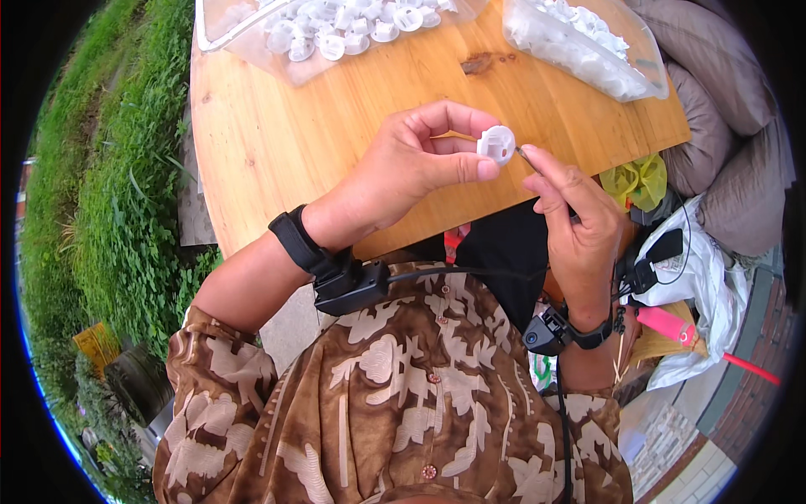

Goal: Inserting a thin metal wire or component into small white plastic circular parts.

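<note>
Over the table (294, 143), my left hand (411, 155) is pinching a round white part (499, 144) by its rim; my right hand (581, 206) is holding a thin dark tool (527, 160) just beside it. Keeping the part steady is probably aiding aim.

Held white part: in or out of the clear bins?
Out: the left hand pinches the white part over the wooden table.

My feed crops one bin (260, 59) at 11 o'clock, another bin (588, 71) at 1; the right hand (581, 197) mostly conceals the tool (525, 155).
</note>
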`<state>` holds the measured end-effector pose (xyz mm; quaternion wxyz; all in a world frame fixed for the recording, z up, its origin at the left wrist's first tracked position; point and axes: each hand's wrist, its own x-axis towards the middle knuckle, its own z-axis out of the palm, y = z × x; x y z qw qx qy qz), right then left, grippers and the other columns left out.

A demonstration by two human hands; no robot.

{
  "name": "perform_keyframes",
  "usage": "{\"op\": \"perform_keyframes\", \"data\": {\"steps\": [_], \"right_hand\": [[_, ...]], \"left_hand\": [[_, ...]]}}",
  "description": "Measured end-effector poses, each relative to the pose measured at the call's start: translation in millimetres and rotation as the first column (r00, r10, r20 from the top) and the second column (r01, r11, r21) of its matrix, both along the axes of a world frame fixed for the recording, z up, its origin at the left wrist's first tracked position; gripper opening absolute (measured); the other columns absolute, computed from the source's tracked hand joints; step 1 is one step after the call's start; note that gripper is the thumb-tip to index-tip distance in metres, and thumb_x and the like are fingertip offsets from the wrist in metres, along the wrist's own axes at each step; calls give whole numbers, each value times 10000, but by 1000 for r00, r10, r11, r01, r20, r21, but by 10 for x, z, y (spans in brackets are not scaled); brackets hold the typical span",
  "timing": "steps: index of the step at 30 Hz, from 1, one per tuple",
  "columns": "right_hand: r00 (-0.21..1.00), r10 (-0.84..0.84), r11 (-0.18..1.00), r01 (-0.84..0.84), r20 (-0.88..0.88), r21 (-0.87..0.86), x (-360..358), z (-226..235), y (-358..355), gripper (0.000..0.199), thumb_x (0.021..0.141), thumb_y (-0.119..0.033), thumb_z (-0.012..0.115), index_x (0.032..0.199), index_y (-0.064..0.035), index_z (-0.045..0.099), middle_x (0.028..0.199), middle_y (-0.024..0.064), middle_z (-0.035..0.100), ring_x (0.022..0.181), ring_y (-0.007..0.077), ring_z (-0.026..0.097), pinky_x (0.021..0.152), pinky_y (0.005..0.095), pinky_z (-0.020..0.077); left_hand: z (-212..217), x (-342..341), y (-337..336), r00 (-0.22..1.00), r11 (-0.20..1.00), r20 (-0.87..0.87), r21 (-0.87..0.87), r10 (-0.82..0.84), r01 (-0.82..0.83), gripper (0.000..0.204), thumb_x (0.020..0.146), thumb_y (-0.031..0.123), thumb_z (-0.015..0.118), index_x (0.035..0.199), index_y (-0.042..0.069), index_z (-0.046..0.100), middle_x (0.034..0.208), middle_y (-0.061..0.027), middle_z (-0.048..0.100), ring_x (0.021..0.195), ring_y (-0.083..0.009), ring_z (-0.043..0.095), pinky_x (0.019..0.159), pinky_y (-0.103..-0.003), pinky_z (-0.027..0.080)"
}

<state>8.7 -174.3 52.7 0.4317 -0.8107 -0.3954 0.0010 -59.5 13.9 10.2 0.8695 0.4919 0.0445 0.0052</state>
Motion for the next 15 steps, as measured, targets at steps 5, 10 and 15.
{"op": "perform_keyframes", "data": {"steps": [5,10,15], "right_hand": [[992,-2,998,11,125,-68,-1,2,-13,319,791,60,632,1071,-83,683,797,133,650,648,256,629,586,314,483],[998,-7,998,11,58,-67,-18,20,13,307,792,53,638,1060,-86,688,780,129,639,656,266,626,590,322,482],[999,-10,998,13,51,-58,-21,18,16,300,792,53,637,1056,-81,690,779,131,636,651,262,624,586,316,478]], "left_hand": [[-23,10,4,1000,1000,-1,-24,-7,7,337,810,-2,705,1122,39,584,1068,-42,650,1005,-120,619,903,-266,481],[-47,5,-2,1000,999,11,-33,4,-4,329,812,1,705,1115,35,582,1072,-53,651,1013,-126,618,903,-270,484],[-15,-2,-7,1000,1000,1,-10,7,-7,318,812,1,704,1104,29,582,1070,-62,656,1011,-130,621,903,-272,486]]}}
